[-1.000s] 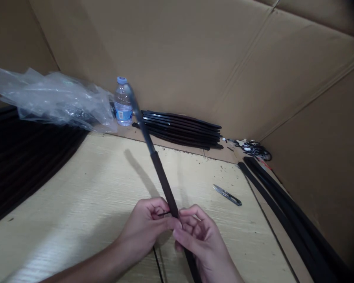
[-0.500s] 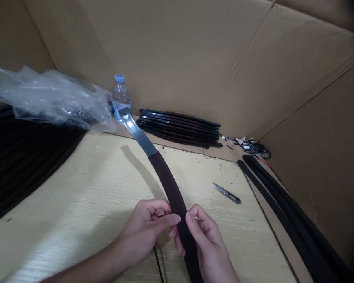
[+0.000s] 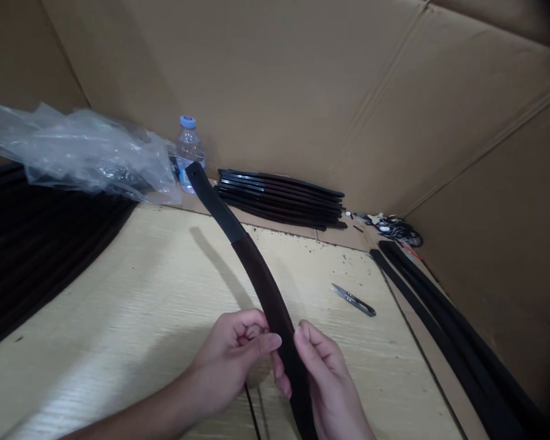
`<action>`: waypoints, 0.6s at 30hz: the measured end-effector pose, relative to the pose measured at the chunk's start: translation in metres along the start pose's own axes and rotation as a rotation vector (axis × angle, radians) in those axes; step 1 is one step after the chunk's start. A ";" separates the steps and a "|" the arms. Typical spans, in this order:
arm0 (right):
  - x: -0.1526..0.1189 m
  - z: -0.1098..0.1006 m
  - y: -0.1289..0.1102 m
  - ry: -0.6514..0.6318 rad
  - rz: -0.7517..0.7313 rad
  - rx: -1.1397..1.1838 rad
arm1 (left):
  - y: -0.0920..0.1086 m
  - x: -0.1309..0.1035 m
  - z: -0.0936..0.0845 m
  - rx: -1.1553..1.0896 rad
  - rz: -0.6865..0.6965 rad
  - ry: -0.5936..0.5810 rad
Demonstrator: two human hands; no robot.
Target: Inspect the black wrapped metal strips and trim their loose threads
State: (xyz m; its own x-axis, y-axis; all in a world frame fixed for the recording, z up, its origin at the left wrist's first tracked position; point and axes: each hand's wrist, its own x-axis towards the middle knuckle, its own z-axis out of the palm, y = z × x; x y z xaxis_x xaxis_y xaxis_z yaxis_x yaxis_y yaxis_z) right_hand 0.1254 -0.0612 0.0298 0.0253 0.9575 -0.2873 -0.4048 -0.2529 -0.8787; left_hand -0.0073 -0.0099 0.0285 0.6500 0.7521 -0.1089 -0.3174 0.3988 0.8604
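Note:
A long curved strap-like strip [image 3: 266, 287] with a dark brown fabric sleeve slants up from the bottom edge. Its bare dark end [image 3: 215, 205] has a small hole at the tip. My left hand [image 3: 242, 348] pinches the strip's left edge, thumb on top and fingers curled beneath. On the opposite edge, my right hand [image 3: 325, 366] grips it between thumb and curled fingers. A thin black cord [image 3: 252, 409] hangs below my left hand; where its upper end goes is hidden. Small thread snips [image 3: 352, 299] lie on the table to the right.
Similar dark strips [image 3: 279, 198] are stacked at the back, beside a water bottle [image 3: 190, 143]. Plastic bags [image 3: 91, 156] cover part of a dark pile [image 3: 41, 244] on the left. Long black strips [image 3: 440, 324] lie along the right edge, near scraps [image 3: 394, 229]. Cardboard walls [image 3: 266, 79] surround the table.
The strip has rolled slightly, so its bare end looks dark instead of shiny. My right hand has shifted a little to the right; both hands keep their hold.

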 end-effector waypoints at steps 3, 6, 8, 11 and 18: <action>0.000 0.000 0.000 0.004 -0.009 0.053 | 0.002 0.003 -0.004 -0.062 -0.005 -0.041; 0.001 -0.001 0.000 -0.012 -0.017 0.030 | 0.002 0.004 -0.007 -0.074 -0.009 -0.060; 0.001 0.000 -0.002 -0.018 -0.003 0.043 | 0.000 0.004 -0.008 -0.075 -0.017 -0.051; 0.000 0.003 -0.003 -0.028 0.020 0.067 | -0.001 0.005 -0.008 -0.054 -0.032 -0.008; -0.002 -0.003 0.000 -0.030 0.017 -0.001 | -0.002 0.004 -0.004 -0.082 -0.007 -0.062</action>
State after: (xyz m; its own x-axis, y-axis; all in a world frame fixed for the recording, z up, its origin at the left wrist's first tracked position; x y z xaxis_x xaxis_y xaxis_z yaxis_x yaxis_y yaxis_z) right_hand 0.1277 -0.0637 0.0296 -0.0084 0.9568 -0.2905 -0.4043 -0.2689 -0.8742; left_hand -0.0069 -0.0055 0.0248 0.6929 0.7164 -0.0817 -0.3664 0.4474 0.8158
